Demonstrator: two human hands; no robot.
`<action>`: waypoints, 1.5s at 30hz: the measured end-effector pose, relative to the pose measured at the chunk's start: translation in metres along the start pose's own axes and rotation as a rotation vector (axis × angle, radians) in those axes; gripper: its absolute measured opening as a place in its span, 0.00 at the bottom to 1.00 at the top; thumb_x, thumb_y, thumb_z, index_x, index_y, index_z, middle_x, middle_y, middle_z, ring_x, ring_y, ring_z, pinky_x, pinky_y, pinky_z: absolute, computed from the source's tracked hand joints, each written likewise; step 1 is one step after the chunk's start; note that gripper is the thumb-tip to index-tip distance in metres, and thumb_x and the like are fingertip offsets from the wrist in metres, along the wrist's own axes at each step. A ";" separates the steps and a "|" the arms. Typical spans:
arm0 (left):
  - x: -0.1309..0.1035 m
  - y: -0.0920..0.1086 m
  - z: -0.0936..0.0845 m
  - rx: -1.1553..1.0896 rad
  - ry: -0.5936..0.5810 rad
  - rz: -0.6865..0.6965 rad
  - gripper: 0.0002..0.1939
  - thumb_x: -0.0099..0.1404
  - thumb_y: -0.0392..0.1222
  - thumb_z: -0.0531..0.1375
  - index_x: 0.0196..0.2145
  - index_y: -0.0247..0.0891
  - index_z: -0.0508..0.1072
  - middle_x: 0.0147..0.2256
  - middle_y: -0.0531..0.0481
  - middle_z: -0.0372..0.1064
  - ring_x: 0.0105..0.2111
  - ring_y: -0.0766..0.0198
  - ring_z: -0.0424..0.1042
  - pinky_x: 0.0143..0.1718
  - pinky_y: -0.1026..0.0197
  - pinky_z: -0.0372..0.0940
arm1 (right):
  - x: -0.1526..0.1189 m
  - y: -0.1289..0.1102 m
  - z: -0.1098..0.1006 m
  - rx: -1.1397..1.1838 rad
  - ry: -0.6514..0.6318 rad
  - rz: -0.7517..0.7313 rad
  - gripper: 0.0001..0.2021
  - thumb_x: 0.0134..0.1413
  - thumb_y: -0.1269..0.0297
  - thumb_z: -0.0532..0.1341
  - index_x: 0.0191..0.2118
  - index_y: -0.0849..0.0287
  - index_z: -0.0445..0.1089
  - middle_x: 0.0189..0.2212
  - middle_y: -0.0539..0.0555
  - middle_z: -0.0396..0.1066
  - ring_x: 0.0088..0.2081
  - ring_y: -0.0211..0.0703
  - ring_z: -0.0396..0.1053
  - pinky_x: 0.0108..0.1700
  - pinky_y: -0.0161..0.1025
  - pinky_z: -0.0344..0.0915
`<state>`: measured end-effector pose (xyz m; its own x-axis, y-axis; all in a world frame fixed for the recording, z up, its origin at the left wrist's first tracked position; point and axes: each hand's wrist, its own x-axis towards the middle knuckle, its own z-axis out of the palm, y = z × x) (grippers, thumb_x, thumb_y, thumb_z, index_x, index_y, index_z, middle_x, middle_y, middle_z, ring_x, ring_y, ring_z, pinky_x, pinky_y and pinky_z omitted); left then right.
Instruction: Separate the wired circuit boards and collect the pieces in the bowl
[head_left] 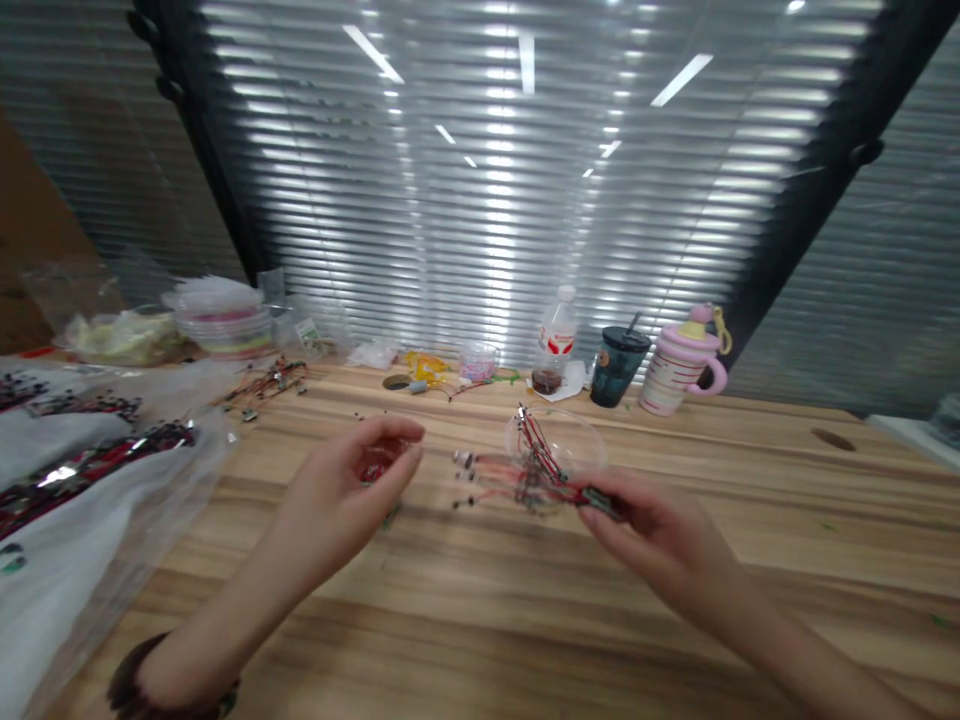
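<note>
My right hand point(660, 530) grips the red-wired bundle point(559, 491); its blurred wires overlap the clear round dish point(589, 438), so I can't tell whether any lie inside. Dark liquid sits low in the far bottle point(558, 335). My left hand point(352, 480) is curled, mostly hiding something red; whether I hold it, I can't tell.

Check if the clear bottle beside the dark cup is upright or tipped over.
Upright: the bottle stands with its white cap at the top and its base down by the table.
</note>
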<state>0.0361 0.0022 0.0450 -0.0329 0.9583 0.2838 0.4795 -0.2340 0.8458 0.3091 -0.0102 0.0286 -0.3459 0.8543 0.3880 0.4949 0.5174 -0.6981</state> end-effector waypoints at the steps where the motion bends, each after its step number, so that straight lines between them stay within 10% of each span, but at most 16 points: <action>1: 0.003 0.005 0.007 -0.057 -0.110 -0.027 0.17 0.55 0.48 0.60 0.40 0.35 0.70 0.36 0.46 0.72 0.34 0.60 0.72 0.35 0.59 0.68 | 0.009 0.001 -0.008 0.022 0.070 0.017 0.12 0.54 0.65 0.58 0.44 0.58 0.71 0.38 0.54 0.73 0.38 0.42 0.69 0.38 0.35 0.64; 5: 0.028 0.030 0.051 -0.356 -0.511 -0.158 0.30 0.52 0.45 0.64 0.51 0.38 0.61 0.44 0.43 0.70 0.29 0.65 0.73 0.31 0.61 0.69 | 0.044 0.019 -0.022 -0.049 0.144 0.087 0.15 0.57 0.62 0.54 0.46 0.63 0.70 0.40 0.56 0.73 0.37 0.44 0.70 0.36 0.36 0.65; 14: 0.112 0.014 0.099 -0.114 -0.197 -0.056 0.25 0.51 0.49 0.62 0.44 0.32 0.65 0.32 0.43 0.71 0.31 0.59 0.70 0.25 0.63 0.62 | 0.056 0.036 0.003 -0.591 -0.118 0.100 0.11 0.51 0.66 0.56 0.33 0.63 0.74 0.30 0.58 0.74 0.34 0.45 0.69 0.35 0.36 0.59; 26: 0.132 0.033 0.071 -0.185 -0.049 -0.018 0.27 0.53 0.48 0.60 0.48 0.32 0.62 0.43 0.39 0.68 0.37 0.60 0.69 0.32 0.61 0.64 | 0.090 0.020 -0.019 -0.778 -0.517 0.204 0.13 0.38 0.54 0.63 0.28 0.59 0.75 0.27 0.55 0.74 0.31 0.48 0.69 0.32 0.38 0.57; 34: 0.124 0.042 0.034 -0.241 0.063 0.062 0.21 0.52 0.45 0.61 0.43 0.33 0.67 0.41 0.42 0.68 0.34 0.64 0.68 0.29 0.65 0.62 | 0.100 0.021 -0.020 -0.732 -0.660 0.259 0.08 0.39 0.69 0.60 0.28 0.60 0.76 0.26 0.53 0.75 0.27 0.41 0.69 0.24 0.31 0.56; 45: 0.110 0.050 0.033 -0.284 0.004 0.060 0.21 0.53 0.44 0.62 0.44 0.34 0.67 0.41 0.43 0.68 0.33 0.65 0.68 0.27 0.65 0.63 | 0.107 0.036 -0.015 -0.718 -0.754 0.214 0.13 0.39 0.73 0.57 0.32 0.58 0.77 0.28 0.51 0.75 0.28 0.39 0.69 0.25 0.30 0.57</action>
<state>0.0858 0.1011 0.1037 -0.0162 0.9409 0.3383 0.2161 -0.3270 0.9200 0.3019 0.1007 0.0536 -0.4789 0.8070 -0.3456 0.8732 0.4783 -0.0933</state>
